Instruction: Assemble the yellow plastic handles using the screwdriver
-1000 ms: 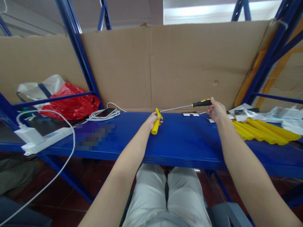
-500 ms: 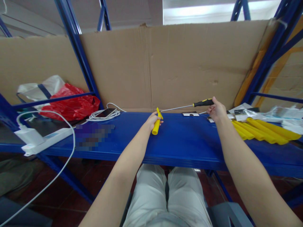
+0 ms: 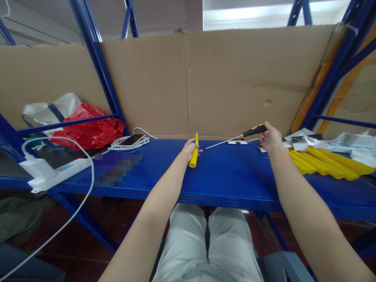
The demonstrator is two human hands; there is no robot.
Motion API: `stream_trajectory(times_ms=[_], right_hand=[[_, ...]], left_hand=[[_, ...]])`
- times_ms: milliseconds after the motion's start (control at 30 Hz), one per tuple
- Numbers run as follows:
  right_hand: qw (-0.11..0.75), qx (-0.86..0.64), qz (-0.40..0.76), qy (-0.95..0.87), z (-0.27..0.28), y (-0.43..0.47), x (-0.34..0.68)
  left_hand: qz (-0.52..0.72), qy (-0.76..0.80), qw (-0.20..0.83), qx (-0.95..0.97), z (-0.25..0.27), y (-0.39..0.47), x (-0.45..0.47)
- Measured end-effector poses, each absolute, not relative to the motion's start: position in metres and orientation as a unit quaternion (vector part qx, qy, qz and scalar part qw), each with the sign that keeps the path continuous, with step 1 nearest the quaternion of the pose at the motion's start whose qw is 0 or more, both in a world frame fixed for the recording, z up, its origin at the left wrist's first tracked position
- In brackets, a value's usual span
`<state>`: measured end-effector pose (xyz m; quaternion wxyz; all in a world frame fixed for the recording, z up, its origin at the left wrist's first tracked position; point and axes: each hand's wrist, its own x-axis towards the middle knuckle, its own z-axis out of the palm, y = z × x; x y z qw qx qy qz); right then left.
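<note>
My left hand (image 3: 190, 150) is closed around a yellow tube-like handle (image 3: 194, 156), held tilted above the blue shelf; its upper end narrows to a thin tip. My right hand (image 3: 269, 136) grips the end of a screwdriver (image 3: 253, 130) with a black and yellow handle. The long metal shaft points left and slightly down, its tip a short way to the right of the yellow piece and apart from it. Behind the shaft, a small white piece (image 3: 237, 142) lies on the shelf.
Several yellow tubes (image 3: 329, 162) lie at the right beside clear plastic bags (image 3: 352, 143). To the left are a phone (image 3: 133, 140), a coiled white cable (image 3: 126, 147), a white power strip (image 3: 72, 169) and a red bag (image 3: 91, 127). Cardboard (image 3: 235, 78) stands behind the blue shelf (image 3: 226, 184).
The screwdriver's tip has come away from the yellow piece, moving right and down. The yellow piece has turned in my left hand, so its upper end now looks narrower.
</note>
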<state>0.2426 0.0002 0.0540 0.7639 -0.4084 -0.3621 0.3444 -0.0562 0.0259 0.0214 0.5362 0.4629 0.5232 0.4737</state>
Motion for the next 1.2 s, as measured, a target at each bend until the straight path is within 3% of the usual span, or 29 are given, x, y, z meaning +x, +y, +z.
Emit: stream_trajectory(times_ms=[300, 633, 800, 967, 1200], right_hand=[[0.730, -0.538, 0.318, -0.277, 0.053, -0.002, 0.239], [0.485, -0.761, 0.233, -0.361, 0.031, 0.004, 0.243], [0.395, -0.795, 0.153, -0.434, 0.013, 0.019, 0.262], [0.252, -0.833, 0.104, -0.481, 0.010, 0.022, 0.270], [0.203, -0.851, 0.076, -0.478, 0.012, 0.017, 0.266]], left_hand=[[0.449, 0.552, 0.513, 0.481, 0.022, 0.024, -0.054], [0.449, 0.570, 0.458, 0.514, 0.012, 0.032, -0.052], [0.448, 0.583, 0.435, 0.520, 0.009, 0.034, -0.051], [0.440, 0.590, 0.426, 0.527, 0.006, 0.035, -0.051], [0.447, 0.580, 0.438, 0.521, 0.000, 0.041, -0.051]])
